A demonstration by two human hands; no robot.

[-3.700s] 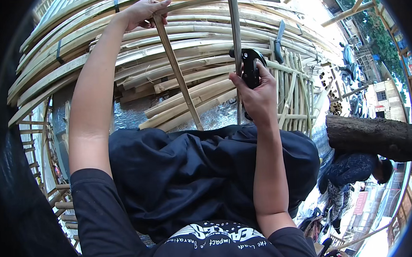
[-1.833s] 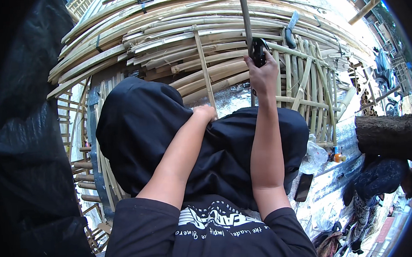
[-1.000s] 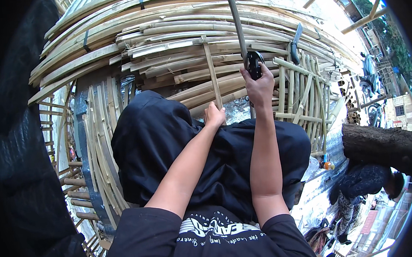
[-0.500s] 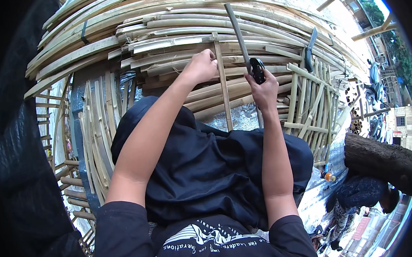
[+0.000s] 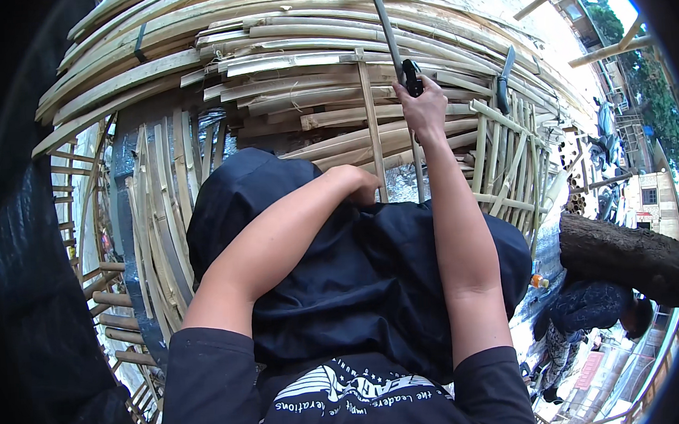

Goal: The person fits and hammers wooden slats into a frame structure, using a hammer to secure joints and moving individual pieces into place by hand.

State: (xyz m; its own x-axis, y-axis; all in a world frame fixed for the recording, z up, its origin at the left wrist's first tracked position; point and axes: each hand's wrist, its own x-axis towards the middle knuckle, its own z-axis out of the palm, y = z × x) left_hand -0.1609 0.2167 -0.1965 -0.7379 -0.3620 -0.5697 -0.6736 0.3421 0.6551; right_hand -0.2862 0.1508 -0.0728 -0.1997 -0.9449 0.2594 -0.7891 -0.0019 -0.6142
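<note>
My right hand [image 5: 426, 108] is closed round a black tool body [image 5: 411, 77], which sits on a long thin grey bar [image 5: 386, 28] slanting away from me. My left hand [image 5: 359, 184] is low above my lap, its fingers curled in at the lower end of an upright narrow bamboo strip [image 5: 370, 123]. Its fingertips are partly hidden, and I cannot tell what they hold. The strip lies across a broad stack of split bamboo lengths [image 5: 294, 43] in front of me.
A knife with a dark handle [image 5: 504, 91] lies on the bamboo at the right, above a bamboo lattice frame [image 5: 507, 148]. More bamboo strips [image 5: 154, 212] lie at the left. A thick log [image 5: 622, 256] and a bending person [image 5: 590, 307] are at the far right.
My left hand has come down from beside the strip's upper part to its lower end. My right hand has moved slightly farther away, still on the black tool body.
</note>
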